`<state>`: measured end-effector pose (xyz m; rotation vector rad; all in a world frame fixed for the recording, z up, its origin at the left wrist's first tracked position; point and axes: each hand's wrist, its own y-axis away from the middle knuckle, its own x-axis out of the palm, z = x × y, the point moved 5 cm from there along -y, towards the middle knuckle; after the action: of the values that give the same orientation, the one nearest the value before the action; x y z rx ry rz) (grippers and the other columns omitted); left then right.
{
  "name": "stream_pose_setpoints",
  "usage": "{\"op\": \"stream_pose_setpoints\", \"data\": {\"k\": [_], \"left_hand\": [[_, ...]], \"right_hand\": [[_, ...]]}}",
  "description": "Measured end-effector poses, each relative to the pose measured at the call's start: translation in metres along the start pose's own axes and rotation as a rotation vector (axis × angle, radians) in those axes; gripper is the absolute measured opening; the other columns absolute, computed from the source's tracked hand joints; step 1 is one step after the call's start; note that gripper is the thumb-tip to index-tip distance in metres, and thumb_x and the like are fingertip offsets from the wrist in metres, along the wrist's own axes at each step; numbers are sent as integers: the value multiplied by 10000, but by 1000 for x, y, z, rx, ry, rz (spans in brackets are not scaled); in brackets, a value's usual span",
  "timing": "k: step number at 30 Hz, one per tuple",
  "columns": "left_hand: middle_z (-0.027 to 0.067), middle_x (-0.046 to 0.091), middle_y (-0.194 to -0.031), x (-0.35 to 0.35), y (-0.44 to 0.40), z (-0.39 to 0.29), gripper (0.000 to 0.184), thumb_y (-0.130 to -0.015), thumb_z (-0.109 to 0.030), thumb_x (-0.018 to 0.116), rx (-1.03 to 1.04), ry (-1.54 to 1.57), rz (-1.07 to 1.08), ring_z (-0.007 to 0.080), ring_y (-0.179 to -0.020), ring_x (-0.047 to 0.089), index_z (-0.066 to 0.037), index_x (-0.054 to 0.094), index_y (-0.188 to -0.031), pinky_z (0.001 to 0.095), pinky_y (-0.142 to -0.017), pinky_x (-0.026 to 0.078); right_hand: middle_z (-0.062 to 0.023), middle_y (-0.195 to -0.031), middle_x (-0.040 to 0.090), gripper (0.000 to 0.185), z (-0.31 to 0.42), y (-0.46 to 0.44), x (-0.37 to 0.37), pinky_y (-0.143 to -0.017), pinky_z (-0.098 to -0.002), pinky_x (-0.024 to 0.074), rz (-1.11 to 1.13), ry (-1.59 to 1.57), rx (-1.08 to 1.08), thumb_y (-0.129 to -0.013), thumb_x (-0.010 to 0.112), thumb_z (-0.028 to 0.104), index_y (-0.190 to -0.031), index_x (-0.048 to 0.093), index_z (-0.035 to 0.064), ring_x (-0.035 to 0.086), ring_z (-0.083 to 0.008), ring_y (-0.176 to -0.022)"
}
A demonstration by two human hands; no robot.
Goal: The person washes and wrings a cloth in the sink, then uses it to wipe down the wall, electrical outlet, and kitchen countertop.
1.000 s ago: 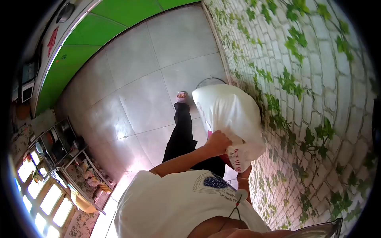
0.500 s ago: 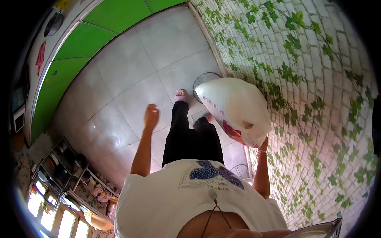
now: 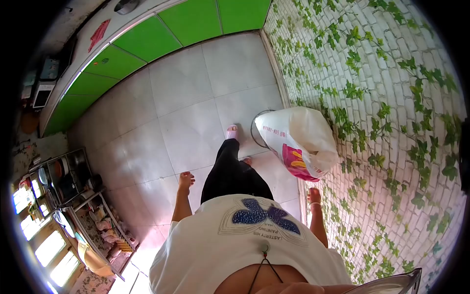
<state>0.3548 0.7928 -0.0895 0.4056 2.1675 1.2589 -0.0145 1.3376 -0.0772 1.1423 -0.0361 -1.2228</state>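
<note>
A large, bulging white plastic sack (image 3: 301, 132) with a pink panel and yellow marks stands on the right against the wall. My right hand (image 3: 314, 196) is just below the sack's near end, apart from it, with loosely bent fingers and nothing visible in them. Out to the left, over the floor, my left hand (image 3: 186, 180) hangs free with its fingers slightly apart. It holds nothing. Part of a round wire frame (image 3: 254, 128) shows behind the sack; the sack hides the rest.
Grey floor tiles (image 3: 188, 122) lie around my feet in pink slippers (image 3: 232, 132). Green cabinets (image 3: 147, 39) line the far side, under a counter. A brick-and-ivy patterned wall (image 3: 387, 98) runs along the right. A rack (image 3: 68, 171) with pans stands at the left.
My right hand has come off the sack's near end and dropped lower. My left hand has also lowered. The view has shifted, showing more of the cabinets.
</note>
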Motion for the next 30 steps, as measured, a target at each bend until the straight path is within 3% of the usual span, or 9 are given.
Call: {"op": "stream_pose_setpoints", "data": {"k": [5, 10, 13, 19, 20, 21, 23, 24, 30], "left_hand": [[81, 604, -825, -26, 0, 18, 234, -828, -146, 493, -56, -66, 45, 154, -619, 580, -43, 513, -1037, 249, -478, 439], [84, 613, -803, -49, -35, -19, 225, -812, -118, 471, 18, 33, 13, 145, -601, 575, -29, 538, -1007, 256, -482, 428], [78, 618, -777, -59, -56, -65, 230, -811, -114, 466, 110, 89, 43, 141, -589, 572, -31, 531, -1016, 247, -473, 417], [87, 621, -728, -104, -113, -147, 246, -781, -105, 508, 153, -42, 35, 148, -546, 566, -21, 505, -1012, 270, -459, 422], [86, 621, -728, -110, -120, -169, 237, -782, -105, 506, 158, -62, 46, 151, -554, 568, -15, 512, -1001, 274, -474, 433], [86, 620, -728, -114, -127, -192, 228, -782, -106, 504, 162, -81, 58, 154, -562, 571, -10, 519, -989, 278, -488, 444], [92, 611, -761, -119, -146, -236, 219, -806, -120, 503, 253, -139, 77, 149, -589, 562, -12, 514, -996, 270, -508, 446], [98, 602, -795, -120, -155, -262, 212, -829, -134, 501, 342, -192, 98, 144, -616, 553, -14, 508, -1003, 261, -528, 447], [94, 599, -850, -76, -163, -440, 211, -785, -72, 482, 526, -91, 211, 152, -734, 577, 12, 533, -972, 266, -629, 470]], "right_hand": [[-64, -679, 589, 121, -46, 55, 43, -452, -268, 455, 311, -22, 294, -828, 558, 209, -877, 574, 99, 556, -151, -524], [-90, -593, 555, 137, -56, 56, 92, -371, -280, 403, 345, -67, 202, -819, 529, 165, -771, 552, 38, 495, -163, -426], [-103, -597, 563, 138, -148, -37, 142, -390, -297, 426, 496, 104, 52, -824, 512, 153, -786, 558, 29, 508, -175, -439], [-100, -562, 552, 259, 140, -1, 218, -424, -311, 445, 422, -82, 232, -847, 468, 217, -711, 570, 21, 505, -187, -433], [-102, -560, 584, 418, 196, 1, 233, -488, -314, 469, 430, 334, -72, -872, 390, 301, -624, 572, 19, 535, -187, -450], [-98, -546, 595, 527, 241, 6, 250, -538, -311, 479, 373, 369, -44, -893, 306, 353, -579, 577, 27, 554, -175, -462], [-93, -491, 567, 561, 325, 22, 272, -520, -306, 463, 327, 407, -396, -908, 335, 392, -561, 578, 24, 541, -156, -442], [-87, -475, 551, 555, 363, 41, 282, -484, -288, 442, 287, 156, -269, -907, 383, 411, -555, 559, 20, 522, -154, -423], [-99, -514, 559, 504, 454, 10, 320, -458, -283, 433, 391, 90, -217, -907, 416, 377, -600, 555, 1, 525, -150, -440]]}}
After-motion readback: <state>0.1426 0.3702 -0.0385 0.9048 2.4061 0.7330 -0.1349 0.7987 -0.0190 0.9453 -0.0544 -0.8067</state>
